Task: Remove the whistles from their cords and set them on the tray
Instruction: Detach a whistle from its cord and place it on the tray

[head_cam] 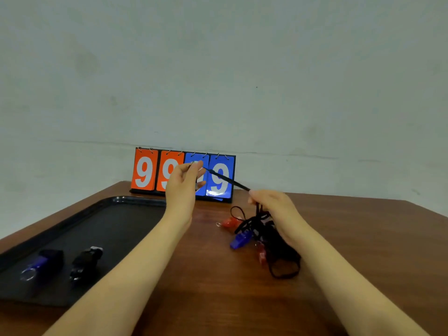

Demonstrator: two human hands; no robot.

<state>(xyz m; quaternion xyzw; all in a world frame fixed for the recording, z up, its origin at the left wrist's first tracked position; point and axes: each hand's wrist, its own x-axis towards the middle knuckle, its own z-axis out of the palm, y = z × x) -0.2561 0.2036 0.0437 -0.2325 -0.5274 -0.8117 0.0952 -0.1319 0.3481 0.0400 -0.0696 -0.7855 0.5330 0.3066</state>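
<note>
A black cord [228,180] runs taut between my hands above the table. My left hand [184,183] is raised in front of the scoreboard and pinches the cord's metal end. My right hand [274,207] grips the cord above a tangle of black cords [274,241]. In that tangle lie a blue whistle [240,239], a red whistle [229,223] and another red whistle [262,255]. The black tray [109,224] at the left holds a blue whistle [40,261] and a black whistle [84,261].
A flip scoreboard [148,170] with orange and blue cards showing 9s stands at the table's back edge against the wall. The brown wooden table [363,238] extends to the right of the cords.
</note>
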